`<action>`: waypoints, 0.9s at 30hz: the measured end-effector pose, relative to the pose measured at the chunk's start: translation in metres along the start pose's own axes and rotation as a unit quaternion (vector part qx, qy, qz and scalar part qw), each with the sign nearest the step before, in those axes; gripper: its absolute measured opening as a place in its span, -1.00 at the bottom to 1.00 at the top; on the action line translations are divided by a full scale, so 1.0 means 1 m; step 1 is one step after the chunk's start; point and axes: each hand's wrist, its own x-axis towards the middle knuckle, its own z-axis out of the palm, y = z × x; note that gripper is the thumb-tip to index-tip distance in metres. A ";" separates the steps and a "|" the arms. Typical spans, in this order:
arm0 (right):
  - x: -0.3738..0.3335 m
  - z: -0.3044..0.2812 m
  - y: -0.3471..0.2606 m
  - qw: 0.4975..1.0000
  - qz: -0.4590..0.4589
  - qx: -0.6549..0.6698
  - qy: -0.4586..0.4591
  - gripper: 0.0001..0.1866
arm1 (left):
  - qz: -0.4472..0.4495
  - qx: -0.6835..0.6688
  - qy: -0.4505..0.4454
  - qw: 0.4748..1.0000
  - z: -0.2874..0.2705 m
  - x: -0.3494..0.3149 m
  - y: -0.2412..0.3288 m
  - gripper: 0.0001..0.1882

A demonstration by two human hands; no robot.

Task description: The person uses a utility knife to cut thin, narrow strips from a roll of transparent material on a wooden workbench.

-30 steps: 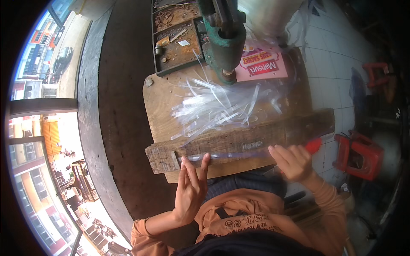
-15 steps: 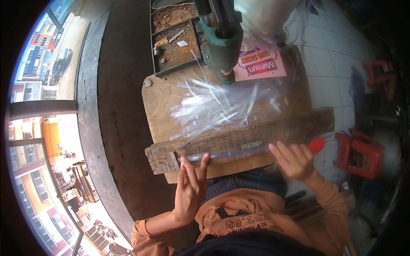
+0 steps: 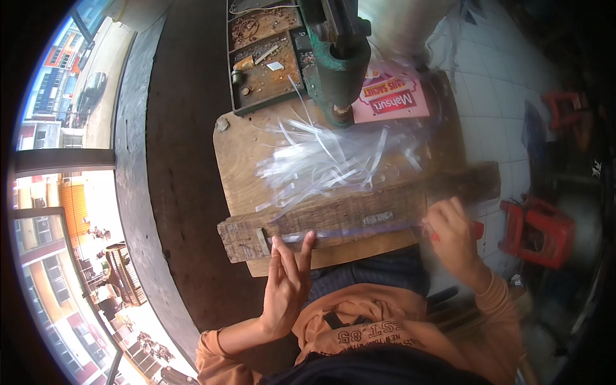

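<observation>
The person wore an orange-brown top (image 3: 410, 327), with dark printed lettering (image 3: 367, 335) across the front, between and behind the two hands. Its left sleeve (image 3: 221, 350) ended in loose folds well behind the left hand (image 3: 287, 285); the right sleeve (image 3: 497, 305) ended nearer the right hand (image 3: 451, 234). Dark blue trousers (image 3: 369, 277), faintly striped, showed between the hands.
</observation>
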 end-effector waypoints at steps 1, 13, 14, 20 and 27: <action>0.000 -0.003 -0.001 1.000 -0.003 -0.001 -0.008 -0.83 | -0.001 0.002 0.003 1.000 0.001 0.000 0.000 -0.29; 0.011 -0.044 0.020 0.993 0.081 0.002 -0.081 -0.82 | -0.004 -0.018 0.011 1.000 0.002 0.000 0.001 -0.24; 0.012 -0.046 0.024 0.992 0.095 0.005 -0.086 -0.83 | -0.003 -0.015 0.011 1.000 0.002 0.001 0.002 -0.25; 0.014 -0.053 0.040 0.981 0.160 0.069 -0.090 -0.76 | -0.015 -0.029 0.007 0.999 0.004 0.000 0.004 -0.30; 0.019 -0.045 0.053 0.978 0.191 0.039 -0.072 -0.71 | -0.006 -0.044 0.000 0.999 0.000 0.002 -0.001 -0.28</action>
